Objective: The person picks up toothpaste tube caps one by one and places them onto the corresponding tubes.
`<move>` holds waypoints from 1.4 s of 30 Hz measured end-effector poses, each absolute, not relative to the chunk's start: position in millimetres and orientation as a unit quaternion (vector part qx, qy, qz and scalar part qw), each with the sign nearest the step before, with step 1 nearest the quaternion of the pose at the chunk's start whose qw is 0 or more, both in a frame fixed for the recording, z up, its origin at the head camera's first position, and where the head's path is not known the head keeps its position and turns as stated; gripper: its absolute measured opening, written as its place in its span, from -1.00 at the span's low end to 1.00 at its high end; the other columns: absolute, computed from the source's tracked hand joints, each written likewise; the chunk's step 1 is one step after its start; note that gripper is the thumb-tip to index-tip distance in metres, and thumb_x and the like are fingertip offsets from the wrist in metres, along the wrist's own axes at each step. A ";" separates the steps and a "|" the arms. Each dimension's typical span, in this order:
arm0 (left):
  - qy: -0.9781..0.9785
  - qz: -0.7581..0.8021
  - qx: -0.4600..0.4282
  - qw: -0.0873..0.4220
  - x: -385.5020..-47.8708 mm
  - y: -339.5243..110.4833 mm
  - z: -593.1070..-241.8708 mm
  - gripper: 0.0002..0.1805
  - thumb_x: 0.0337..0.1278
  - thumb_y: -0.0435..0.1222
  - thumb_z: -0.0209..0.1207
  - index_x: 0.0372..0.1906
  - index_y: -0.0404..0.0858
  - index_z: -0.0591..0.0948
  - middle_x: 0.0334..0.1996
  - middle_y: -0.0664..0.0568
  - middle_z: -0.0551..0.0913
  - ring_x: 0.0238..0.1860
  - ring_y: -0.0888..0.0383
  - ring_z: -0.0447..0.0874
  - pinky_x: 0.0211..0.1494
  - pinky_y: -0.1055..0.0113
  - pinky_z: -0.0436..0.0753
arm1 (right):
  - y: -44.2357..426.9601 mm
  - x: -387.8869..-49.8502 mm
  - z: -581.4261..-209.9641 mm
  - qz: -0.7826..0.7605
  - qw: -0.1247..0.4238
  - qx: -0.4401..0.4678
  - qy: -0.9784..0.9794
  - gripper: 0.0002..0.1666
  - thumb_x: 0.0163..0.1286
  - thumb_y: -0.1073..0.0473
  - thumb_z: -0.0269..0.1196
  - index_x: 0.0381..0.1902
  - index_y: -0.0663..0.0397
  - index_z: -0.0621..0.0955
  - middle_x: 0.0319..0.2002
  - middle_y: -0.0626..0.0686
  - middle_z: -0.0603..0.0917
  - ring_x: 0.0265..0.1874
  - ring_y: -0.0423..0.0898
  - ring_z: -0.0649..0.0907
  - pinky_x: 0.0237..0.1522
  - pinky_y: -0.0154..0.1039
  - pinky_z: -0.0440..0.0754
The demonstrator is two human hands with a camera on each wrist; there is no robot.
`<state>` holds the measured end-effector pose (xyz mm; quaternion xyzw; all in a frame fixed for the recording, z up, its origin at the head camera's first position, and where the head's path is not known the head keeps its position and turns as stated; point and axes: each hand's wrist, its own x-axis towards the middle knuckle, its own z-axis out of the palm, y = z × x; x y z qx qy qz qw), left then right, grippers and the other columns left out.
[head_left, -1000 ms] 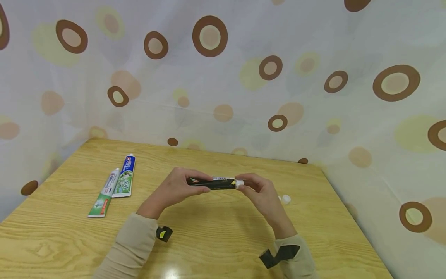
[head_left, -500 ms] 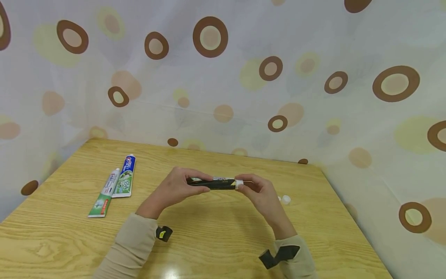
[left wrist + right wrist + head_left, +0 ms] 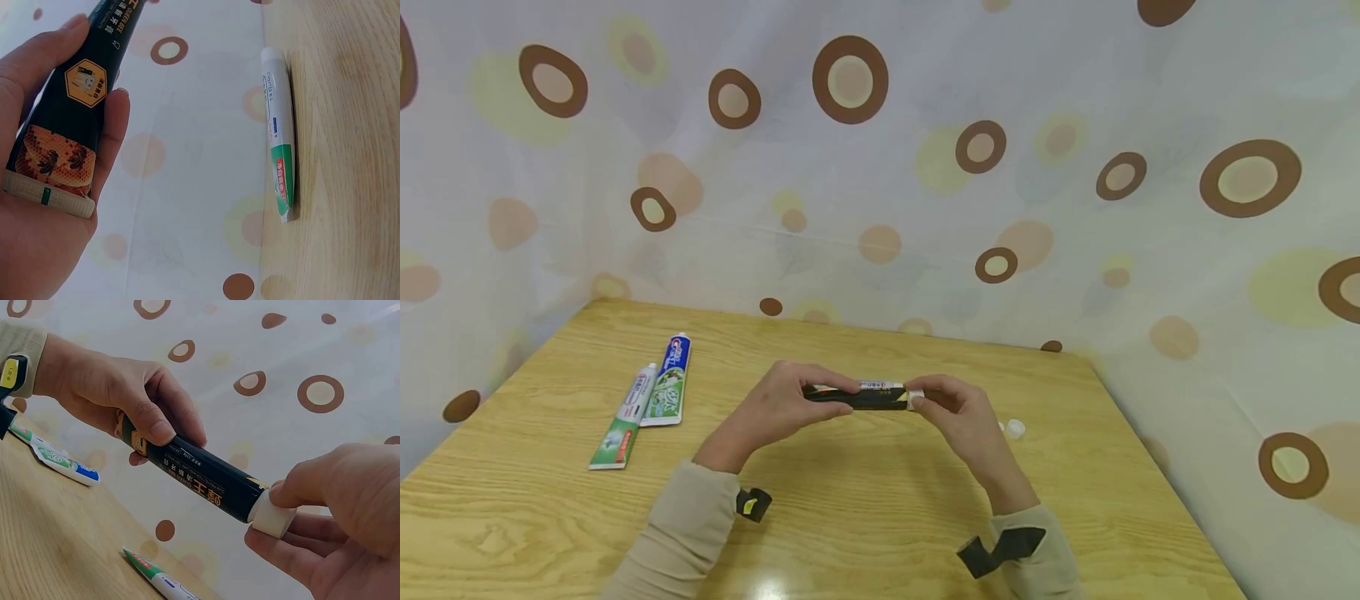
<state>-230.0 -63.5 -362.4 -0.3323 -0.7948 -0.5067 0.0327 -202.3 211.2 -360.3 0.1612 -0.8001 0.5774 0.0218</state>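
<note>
My left hand (image 3: 782, 402) grips a dark toothpaste tube (image 3: 200, 465) with a honeycomb-and-bee print, its thumb and fingers on opposite sides near the crimped end. At the tube's other end, my right hand (image 3: 962, 421) pinches a white cap (image 3: 274, 515) between thumb and fingers. The cap sits at the tube's mouth; how tightly it is seated cannot be seen. Held level above the table, the dark tube partly hides a white-and-green toothpaste tube (image 3: 278, 125) in the head view. That tube lies on the wood behind it.
Two more toothpaste tubes lie on the table's left side: a white-and-green one (image 3: 625, 421) overlapping a blue-and-green one (image 3: 668, 383). A loose white cap (image 3: 1015, 428) rests beyond my right wrist, with another small white piece (image 3: 1001, 426) beside it. Patterned cloth (image 3: 880, 208) backs the table.
My right fingertips have shifted slightly on the white cap. Both arms and the dark tube stay nearly where they were.
</note>
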 end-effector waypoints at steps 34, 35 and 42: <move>-0.785 -0.511 -0.350 0.015 -228.5 -59.6 -361.7 -0.79 0.10 -0.26 0.41 -0.12 -0.01 0.80 -0.02 0.10 0.77 -0.03 0.21 0.75 -0.15 0.36 0.70 | 210.9 -201.0 -361.8 0.572 0.009 0.161 -0.804 -0.67 0.48 0.11 0.21 0.10 0.15 0.63 0.11 0.19 0.64 0.01 -0.14 0.66 0.07 -0.28 0.63; -0.785 -0.510 -0.351 0.015 -228.5 -59.4 -361.6 -0.79 0.10 -0.26 0.40 -0.12 -0.01 0.80 -0.03 0.10 0.77 -0.02 0.21 0.75 -0.15 0.36 0.70 | 211.0 -200.9 -361.6 0.569 0.013 0.159 -0.807 -0.68 0.47 0.11 0.22 0.09 0.13 0.63 0.10 0.18 0.65 0.01 -0.13 0.65 0.07 -0.29 0.63; -0.787 -0.514 -0.342 0.015 -227.7 -61.0 -360.7 -0.80 0.11 -0.25 0.41 -0.14 0.04 0.80 -0.02 0.12 0.77 -0.04 0.21 0.74 -0.17 0.35 0.69 | 212.0 -200.9 -360.4 0.571 -0.002 0.167 -0.804 -0.69 0.45 0.16 0.25 0.09 0.13 0.65 0.09 0.20 0.65 -0.03 -0.10 0.69 0.05 -0.25 0.65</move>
